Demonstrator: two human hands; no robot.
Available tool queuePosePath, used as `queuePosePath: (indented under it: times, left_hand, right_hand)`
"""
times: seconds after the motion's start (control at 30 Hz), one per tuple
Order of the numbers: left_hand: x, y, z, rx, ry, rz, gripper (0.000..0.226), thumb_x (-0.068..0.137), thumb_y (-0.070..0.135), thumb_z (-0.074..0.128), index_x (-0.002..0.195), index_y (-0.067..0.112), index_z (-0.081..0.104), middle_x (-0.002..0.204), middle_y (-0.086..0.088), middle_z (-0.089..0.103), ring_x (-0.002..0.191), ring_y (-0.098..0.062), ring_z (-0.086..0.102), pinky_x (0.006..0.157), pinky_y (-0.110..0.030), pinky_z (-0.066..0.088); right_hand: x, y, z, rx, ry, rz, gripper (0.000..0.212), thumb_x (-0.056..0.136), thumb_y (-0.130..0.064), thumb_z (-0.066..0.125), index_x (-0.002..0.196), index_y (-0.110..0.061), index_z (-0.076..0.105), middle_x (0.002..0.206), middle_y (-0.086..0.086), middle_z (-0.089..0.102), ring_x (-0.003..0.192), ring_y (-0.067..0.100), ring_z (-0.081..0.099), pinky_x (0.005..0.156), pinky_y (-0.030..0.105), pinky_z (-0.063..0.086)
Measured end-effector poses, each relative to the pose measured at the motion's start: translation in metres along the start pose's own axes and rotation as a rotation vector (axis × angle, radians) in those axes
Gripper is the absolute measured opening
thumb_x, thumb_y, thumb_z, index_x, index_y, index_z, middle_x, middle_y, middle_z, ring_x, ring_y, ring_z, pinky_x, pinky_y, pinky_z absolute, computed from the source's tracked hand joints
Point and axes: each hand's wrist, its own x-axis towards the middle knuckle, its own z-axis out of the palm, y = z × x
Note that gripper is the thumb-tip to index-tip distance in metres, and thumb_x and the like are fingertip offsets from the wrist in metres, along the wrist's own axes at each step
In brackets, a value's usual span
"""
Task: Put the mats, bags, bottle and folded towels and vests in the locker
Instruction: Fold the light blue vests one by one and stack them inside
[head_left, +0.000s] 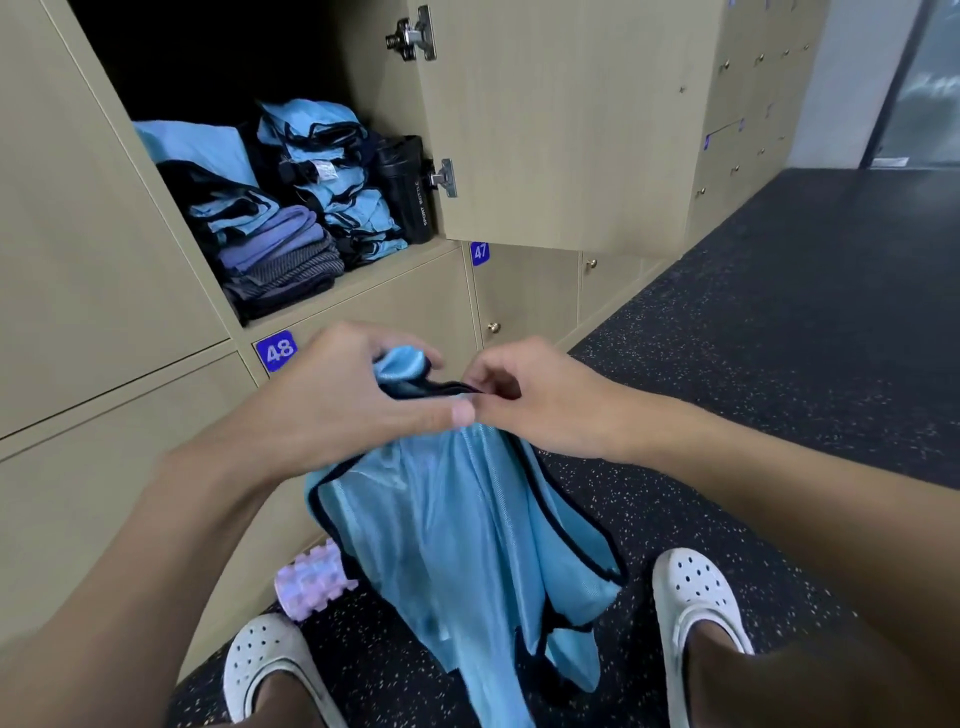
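Note:
A light blue vest (467, 530) with black trim hangs unfolded in front of me. My left hand (343, 395) grips its top edge, and my right hand (540, 400) pinches the black trim right beside it. Above, the open locker (363, 278) holds a pile of folded blue vests (332, 171), folded purple and grey towels (285, 260), more blue and black fabric (202, 150) at the left, and a black sport bottle (410, 192) upright at the right.
The locker door (561, 119) stands open to the right. A lilac foam roller (311, 582) lies on the dark speckled floor (779, 338) against the lower lockers numbered 48 (277, 351) and 47. My feet in white clogs (696, 597) stand below.

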Motion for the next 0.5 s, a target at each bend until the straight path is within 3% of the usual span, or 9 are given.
queuePosePath:
  times: [0.07, 0.17, 0.27, 0.37, 0.5]
  left_hand:
    - [0.002, -0.002, 0.003, 0.065, -0.042, 0.007, 0.050, 0.066, 0.055, 0.083, 0.074, 0.007, 0.068, 0.063, -0.017, 0.062, 0.051, -0.016, 0.048, 0.052, -0.030, 0.036]
    - [0.004, -0.006, 0.001, -0.005, 0.069, 0.033, 0.045, 0.084, 0.033, 0.077, 0.070, -0.007, 0.061, 0.053, -0.018, 0.051, 0.046, -0.016, 0.041, 0.046, -0.026, 0.028]
    - [0.003, -0.004, -0.004, -0.065, 0.245, 0.076, 0.052, 0.089, 0.032, 0.070, 0.076, -0.016, 0.055, 0.061, -0.028, 0.047, 0.053, -0.018, 0.035, 0.048, -0.029, 0.025]
    - [0.004, -0.004, -0.011, -0.101, 0.456, 0.061, 0.052, 0.092, 0.028, 0.069, 0.073, -0.016, 0.048, 0.059, -0.019, 0.038, 0.053, -0.015, 0.033, 0.045, -0.028, 0.025]
    - [0.007, -0.013, -0.017, 0.029, 0.598, 0.011, 0.050, 0.093, 0.023, 0.067, 0.063, -0.005, 0.040, 0.059, -0.009, 0.033, 0.049, -0.010, 0.025, 0.044, -0.024, 0.021]
  right_hand:
    - [-0.001, -0.002, -0.003, 0.014, 0.022, 0.005, 0.015, 0.095, -0.013, 0.063, 0.079, -0.013, 0.062, 0.067, -0.006, 0.054, 0.051, -0.005, 0.043, 0.055, 0.009, 0.036]
    - [-0.004, -0.002, -0.008, 0.009, 0.015, -0.010, 0.023, 0.095, -0.013, 0.061, 0.073, -0.017, 0.058, 0.064, -0.006, 0.051, 0.050, -0.004, 0.042, 0.054, 0.010, 0.034]
    - [-0.006, 0.002, -0.008, -0.016, -0.015, 0.010, 0.016, 0.094, -0.008, 0.061, 0.079, -0.002, 0.060, 0.071, 0.018, 0.059, 0.060, 0.008, 0.046, 0.059, 0.023, 0.038]
    - [-0.007, 0.007, -0.008, -0.057, -0.009, 0.032, 0.013, 0.093, -0.005, 0.059, 0.084, 0.004, 0.057, 0.067, 0.009, 0.051, 0.057, 0.010, 0.040, 0.056, 0.028, 0.036]
    - [-0.006, 0.010, -0.010, -0.126, 0.043, 0.024, 0.008, 0.092, -0.003, 0.056, 0.087, 0.003, 0.057, 0.068, 0.003, 0.048, 0.059, 0.007, 0.038, 0.056, 0.022, 0.035]
